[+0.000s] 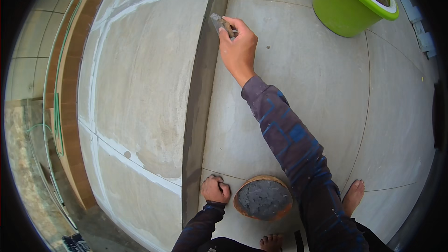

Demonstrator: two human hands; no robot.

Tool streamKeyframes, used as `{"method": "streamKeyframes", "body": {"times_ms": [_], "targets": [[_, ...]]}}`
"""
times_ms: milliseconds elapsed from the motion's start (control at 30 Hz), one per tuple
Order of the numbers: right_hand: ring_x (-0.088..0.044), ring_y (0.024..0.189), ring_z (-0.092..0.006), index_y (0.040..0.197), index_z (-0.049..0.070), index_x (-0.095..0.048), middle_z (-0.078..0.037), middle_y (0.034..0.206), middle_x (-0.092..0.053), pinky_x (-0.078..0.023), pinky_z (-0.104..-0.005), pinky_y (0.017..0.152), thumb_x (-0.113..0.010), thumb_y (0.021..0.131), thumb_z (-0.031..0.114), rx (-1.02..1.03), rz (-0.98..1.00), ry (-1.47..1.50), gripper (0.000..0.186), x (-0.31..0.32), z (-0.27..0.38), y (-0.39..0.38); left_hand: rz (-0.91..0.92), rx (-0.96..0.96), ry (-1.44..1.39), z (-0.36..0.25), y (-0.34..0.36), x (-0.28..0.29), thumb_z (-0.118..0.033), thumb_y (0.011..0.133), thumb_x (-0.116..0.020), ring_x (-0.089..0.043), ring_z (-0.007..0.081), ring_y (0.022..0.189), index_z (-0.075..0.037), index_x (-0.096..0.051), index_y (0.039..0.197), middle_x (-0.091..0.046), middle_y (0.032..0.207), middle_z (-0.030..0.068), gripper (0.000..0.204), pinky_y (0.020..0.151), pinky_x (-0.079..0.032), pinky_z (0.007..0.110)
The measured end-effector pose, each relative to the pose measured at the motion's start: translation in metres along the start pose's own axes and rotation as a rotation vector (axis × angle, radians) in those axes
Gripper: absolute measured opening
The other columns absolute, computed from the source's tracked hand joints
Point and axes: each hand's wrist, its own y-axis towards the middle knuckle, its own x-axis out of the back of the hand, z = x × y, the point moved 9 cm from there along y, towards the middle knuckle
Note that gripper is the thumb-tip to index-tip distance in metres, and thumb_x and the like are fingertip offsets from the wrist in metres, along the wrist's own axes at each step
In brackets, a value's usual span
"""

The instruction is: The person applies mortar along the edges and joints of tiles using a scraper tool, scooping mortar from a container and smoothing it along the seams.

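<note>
My right hand [238, 49] grips a small putty knife [217, 22] smeared with grey material, its blade at the dark vertical face of a low step [200, 88], near the top of the view. My left hand [215, 189] is closed in a fist on the tiled floor beside that step; whatever may be inside it is hidden. Just right of it sits a round rust-orange bowl [261, 198] of dark grey paste, between my arms.
Pale raised slab [140, 74] with white-streaked joints at left; beyond it, brown edging [70, 112] and a green hose [59, 121]. A green bucket [338, 14] stands on the grey tiles [303, 65] at upper right. My bare feet [353, 196] are on the floor below.
</note>
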Motion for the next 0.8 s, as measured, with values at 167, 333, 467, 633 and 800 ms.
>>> {"method": "streamKeyframes", "body": {"times_ms": [167,333,467,633,800], "targets": [[-0.066,0.1,-0.0326,0.116,0.004,-0.073,-0.017,0.107,-0.071,-0.054,-0.0448,0.085,-0.069,0.093,0.003,0.035,0.023,-0.096,0.024,-0.012,-0.009,0.002,0.041,0.027,-0.01,0.004,-0.005,-0.005,-0.008,0.075,-0.061,-0.059,0.0366,0.071,-0.01,-0.058,0.088,-0.057,0.078,0.011,0.014,0.066,-0.046,0.048],[-0.07,0.091,-0.0279,0.119,0.003,-0.073,-0.018,0.107,-0.072,-0.055,-0.0371,0.083,-0.068,0.094,0.001,0.051,0.232,0.002,0.026,0.0,0.004,-0.059,0.028,0.019,0.015,0.01,-0.008,0.0,-0.008,0.075,-0.06,-0.058,0.0371,0.07,-0.01,-0.058,0.088,-0.056,0.078,0.0111,0.014,0.066,-0.046,0.049],[-0.071,0.092,-0.0271,0.116,-0.002,-0.073,-0.016,0.107,-0.073,-0.055,-0.0363,0.083,-0.07,0.092,0.002,-0.015,0.099,0.123,0.025,0.007,-0.006,-0.042,0.032,0.024,-0.003,0.008,-0.01,-0.006,-0.008,0.074,-0.06,-0.058,0.0372,0.071,-0.009,-0.058,0.089,-0.057,0.078,0.0116,0.015,0.066,-0.046,0.049],[-0.069,0.094,-0.0282,0.113,-0.003,-0.074,-0.015,0.104,-0.074,-0.056,-0.0362,0.083,-0.069,0.09,-0.001,0.212,0.021,0.005,0.024,-0.005,0.014,-0.04,0.038,0.027,0.008,0.003,-0.013,-0.006,-0.008,0.074,-0.06,-0.059,0.0366,0.071,-0.009,-0.058,0.089,-0.057,0.078,0.0116,0.016,0.067,-0.047,0.048],[-0.068,0.092,-0.028,0.114,-0.001,-0.073,-0.013,0.101,-0.074,-0.055,-0.0366,0.08,-0.07,0.089,-0.002,0.12,0.498,-0.042,0.026,0.03,0.02,-0.112,0.031,0.027,-0.013,0.006,-0.017,-0.012,-0.008,0.073,-0.06,-0.059,0.0354,0.071,-0.01,-0.058,0.088,-0.057,0.078,0.011,0.015,0.067,-0.047,0.047]]}}
